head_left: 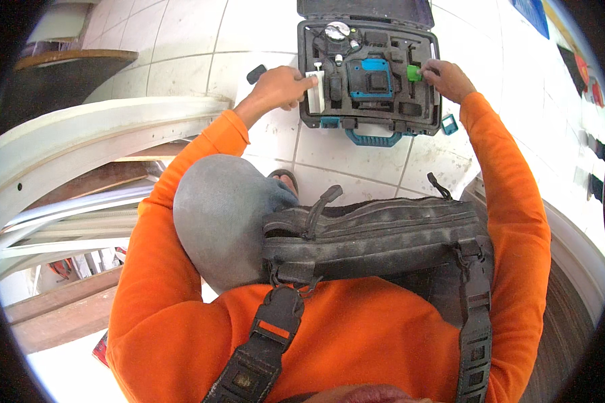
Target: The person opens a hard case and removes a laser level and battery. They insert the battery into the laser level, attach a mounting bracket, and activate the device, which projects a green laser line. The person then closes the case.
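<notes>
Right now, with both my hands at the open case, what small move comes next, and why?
Perhaps gently press the green piece with your right hand to check its fit: that hand is right at it, the case is open, and I can't tell whether the piece sits fully home.

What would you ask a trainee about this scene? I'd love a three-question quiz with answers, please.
1. Multiple choice: what colour is the small piece at the fingertips of the right hand?
A) red
B) green
C) orange

2. True or false: the lid of the foam-lined case is closed.

3. Fill in the missing word: the left hand is at a ____ block by the left edge of the case.

Key: 1. B, green. 2. False: the lid is open, and the contents show. 3. White.
</notes>
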`<state>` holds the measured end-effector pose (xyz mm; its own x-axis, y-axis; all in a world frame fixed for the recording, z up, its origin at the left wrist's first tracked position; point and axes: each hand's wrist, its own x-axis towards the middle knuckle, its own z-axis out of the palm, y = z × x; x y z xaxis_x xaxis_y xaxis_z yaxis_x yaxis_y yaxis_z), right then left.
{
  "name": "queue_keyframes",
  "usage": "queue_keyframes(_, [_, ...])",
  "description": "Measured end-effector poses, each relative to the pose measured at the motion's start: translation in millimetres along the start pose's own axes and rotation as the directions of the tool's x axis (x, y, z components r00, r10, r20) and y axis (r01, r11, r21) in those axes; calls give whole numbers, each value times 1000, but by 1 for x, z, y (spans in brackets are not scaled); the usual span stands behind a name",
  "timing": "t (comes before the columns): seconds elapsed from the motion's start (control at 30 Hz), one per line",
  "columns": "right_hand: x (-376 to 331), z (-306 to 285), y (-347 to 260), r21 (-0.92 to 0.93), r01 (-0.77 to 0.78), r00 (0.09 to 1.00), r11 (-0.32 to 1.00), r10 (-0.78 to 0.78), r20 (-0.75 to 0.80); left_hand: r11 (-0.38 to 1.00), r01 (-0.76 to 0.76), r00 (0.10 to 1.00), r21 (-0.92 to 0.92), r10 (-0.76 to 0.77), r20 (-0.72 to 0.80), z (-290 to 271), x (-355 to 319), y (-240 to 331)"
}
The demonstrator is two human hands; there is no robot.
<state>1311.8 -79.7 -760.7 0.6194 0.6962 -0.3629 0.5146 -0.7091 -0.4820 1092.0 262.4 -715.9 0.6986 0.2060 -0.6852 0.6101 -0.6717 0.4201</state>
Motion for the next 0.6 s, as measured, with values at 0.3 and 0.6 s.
queue_keyframes(0.3, [9, 6, 4, 9, 5, 999, 1000, -4, -47, 996, -76, 993, -40, 72, -93, 15, 6, 6])
queue_keyframes(0.6, [11, 10, 8, 29, -27, 999, 999, 28, -41, 977, -170, 962, 127, 192, -195, 9, 11, 22])
